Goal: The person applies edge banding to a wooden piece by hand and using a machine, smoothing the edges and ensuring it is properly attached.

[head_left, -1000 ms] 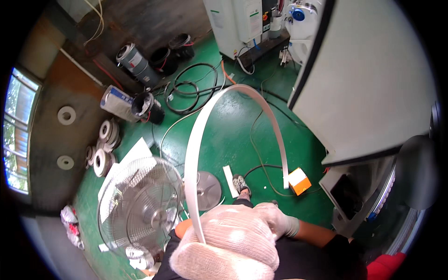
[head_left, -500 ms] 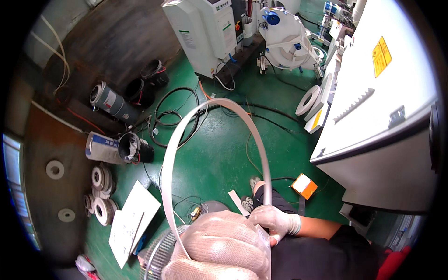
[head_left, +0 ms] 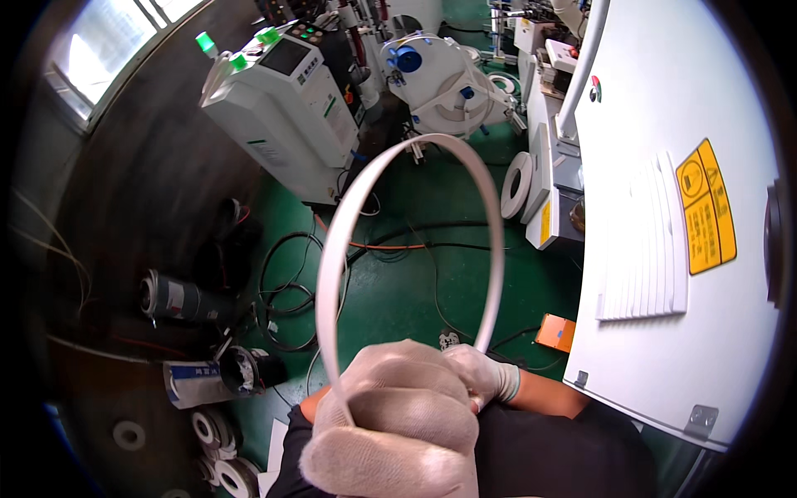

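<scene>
A long, flat, pale pinkish-white plastic strip arches up from my hands in a tall loop. My left hand, in a whitish knitted glove, is large and close in the lower middle. Its fingers are curled tight around the strip's left end. Just beyond it, on the right, my gloved right hand is closed where the strip's other end comes down. My left hand partly covers the right hand's fingers.
A white cabinet fills the right side. Grey-white machine and a reel stand are at the back. Black hoses lie on the green floor; buckets and rolls are at left. An orange box sits right.
My view has tilted up and turned right, showing more machine and cabinet. The loop looks narrower. Both hands keep their grip on the strip.
</scene>
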`<action>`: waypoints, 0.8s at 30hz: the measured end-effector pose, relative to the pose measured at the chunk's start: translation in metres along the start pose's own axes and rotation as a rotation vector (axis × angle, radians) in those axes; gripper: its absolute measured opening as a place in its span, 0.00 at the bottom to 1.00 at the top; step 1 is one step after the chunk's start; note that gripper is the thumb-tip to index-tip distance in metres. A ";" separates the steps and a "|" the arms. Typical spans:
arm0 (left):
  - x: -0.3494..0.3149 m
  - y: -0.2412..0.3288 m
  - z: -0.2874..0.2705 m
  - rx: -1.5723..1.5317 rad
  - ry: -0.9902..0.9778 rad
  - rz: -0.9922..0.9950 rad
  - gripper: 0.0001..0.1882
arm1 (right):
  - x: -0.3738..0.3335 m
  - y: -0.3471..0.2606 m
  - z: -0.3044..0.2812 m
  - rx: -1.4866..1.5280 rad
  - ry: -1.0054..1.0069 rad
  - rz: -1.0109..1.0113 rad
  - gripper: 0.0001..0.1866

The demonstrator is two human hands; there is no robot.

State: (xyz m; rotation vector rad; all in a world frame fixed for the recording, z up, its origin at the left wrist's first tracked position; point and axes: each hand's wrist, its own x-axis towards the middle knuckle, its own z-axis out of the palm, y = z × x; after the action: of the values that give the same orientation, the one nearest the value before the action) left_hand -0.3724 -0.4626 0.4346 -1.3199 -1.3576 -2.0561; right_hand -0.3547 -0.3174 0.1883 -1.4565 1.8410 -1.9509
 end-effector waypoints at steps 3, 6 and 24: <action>0.015 -0.012 -0.025 0.042 -0.056 -0.130 0.21 | 0.007 0.026 -0.002 -0.064 0.116 0.057 0.47; 0.030 -0.046 -0.063 -0.115 -0.158 -0.081 0.20 | 0.021 0.054 -0.003 -0.060 0.235 0.167 0.47; 0.066 -0.277 -0.421 -0.068 0.358 -0.408 0.20 | 0.239 0.313 -0.072 0.094 0.212 0.595 0.21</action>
State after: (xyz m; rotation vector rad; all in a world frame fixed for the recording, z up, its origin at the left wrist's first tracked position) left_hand -0.8127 -0.6757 0.2959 -0.6817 -1.4856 -2.4714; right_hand -0.6937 -0.5007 0.0802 -0.5847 1.9314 -1.8866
